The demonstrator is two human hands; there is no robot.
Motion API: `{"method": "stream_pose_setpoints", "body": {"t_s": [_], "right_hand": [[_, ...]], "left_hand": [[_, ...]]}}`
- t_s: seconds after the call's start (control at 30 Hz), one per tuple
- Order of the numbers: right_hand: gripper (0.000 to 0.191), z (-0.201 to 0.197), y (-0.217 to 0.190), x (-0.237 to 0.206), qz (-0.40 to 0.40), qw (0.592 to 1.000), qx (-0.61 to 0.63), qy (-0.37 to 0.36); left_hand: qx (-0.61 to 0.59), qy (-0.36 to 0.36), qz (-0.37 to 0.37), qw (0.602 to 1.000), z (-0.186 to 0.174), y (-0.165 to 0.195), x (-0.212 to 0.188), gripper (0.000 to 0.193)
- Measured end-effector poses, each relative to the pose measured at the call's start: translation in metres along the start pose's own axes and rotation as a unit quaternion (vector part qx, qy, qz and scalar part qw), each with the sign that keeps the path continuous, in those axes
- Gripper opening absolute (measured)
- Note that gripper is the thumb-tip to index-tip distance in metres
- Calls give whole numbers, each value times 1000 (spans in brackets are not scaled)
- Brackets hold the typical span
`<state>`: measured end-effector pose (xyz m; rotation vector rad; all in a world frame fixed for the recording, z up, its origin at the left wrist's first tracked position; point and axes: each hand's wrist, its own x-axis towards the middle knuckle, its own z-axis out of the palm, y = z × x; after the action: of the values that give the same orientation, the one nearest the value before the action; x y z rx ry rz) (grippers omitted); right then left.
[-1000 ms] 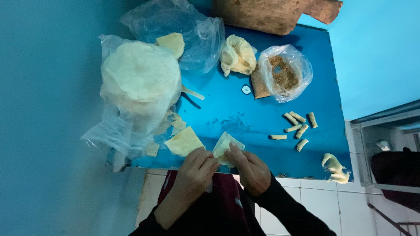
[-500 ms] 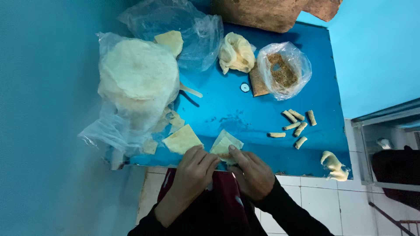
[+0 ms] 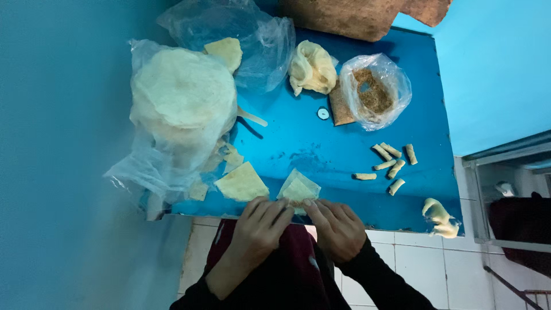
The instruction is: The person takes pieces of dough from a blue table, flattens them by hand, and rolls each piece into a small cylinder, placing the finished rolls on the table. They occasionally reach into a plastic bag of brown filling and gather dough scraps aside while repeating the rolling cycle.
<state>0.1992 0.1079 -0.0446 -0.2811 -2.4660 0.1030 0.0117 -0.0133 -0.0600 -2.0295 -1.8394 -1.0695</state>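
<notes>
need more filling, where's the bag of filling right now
In the head view the bag of brown filling sits at the table's far right, beside the crumpled dough, beyond the finished rolls.

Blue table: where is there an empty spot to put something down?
The blue table is bare in the middle, between the wrapper stack, filling bag, finished rolls and the hands. It is crowded along the far edge and left side, and where left hand and right hand fold the wrapper.

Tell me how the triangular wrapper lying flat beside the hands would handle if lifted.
The triangular wrapper looks thin and flat against the blue table, so it would probably droop. Likely very light. It may tear easily, judging by scraps nearby.
</notes>
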Motion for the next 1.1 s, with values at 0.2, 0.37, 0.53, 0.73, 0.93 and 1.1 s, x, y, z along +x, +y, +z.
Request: {"method": "stream_pose_setpoints", "body": {"t_s": [0.2,0.37,0.53,0.73,0.93,1.1], "right_hand": [[49,13,5,-13,216,955,194,-56],[64,16,8,-15,193,951,243,8],[72,2,4,-4,263,907,321,-78],[69,-4,3,5,180,948,236,-117],[66,13,16,21,140,973,120,-138],[78,13,42,52,202,892,344,-214]], "left_hand": [[-36,-28,8,999,7,-3,2,22],[-47,-24,19,998,8,-3,1,21],[-65,-26,10,997,11,-5,2,17],[-60,0,27,998,12,-5,3,16],[-101,-53,-31,993,10,-7,21,14],[-170,-94,-146,970,9,-14,36,4]]}}
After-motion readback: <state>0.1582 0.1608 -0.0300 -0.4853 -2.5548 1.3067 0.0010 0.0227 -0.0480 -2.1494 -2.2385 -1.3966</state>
